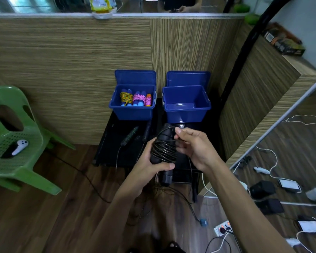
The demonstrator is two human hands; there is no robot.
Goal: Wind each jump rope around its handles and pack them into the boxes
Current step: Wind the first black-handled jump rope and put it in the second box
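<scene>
gripping the black handles, the left hand is curled round the bundle, thumb across its front. the black rope, coiled round the handles, is pinched by the right hand just beside them. beyond both hands two blue boxes are seen, the left one holding wound ropes.

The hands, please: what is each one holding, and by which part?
Left hand grips the black jump-rope handles around their middle; right hand pinches the thin black cord.

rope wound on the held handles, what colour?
Black cord wound on black handles, gripped by the left hand. Head view.
</scene>
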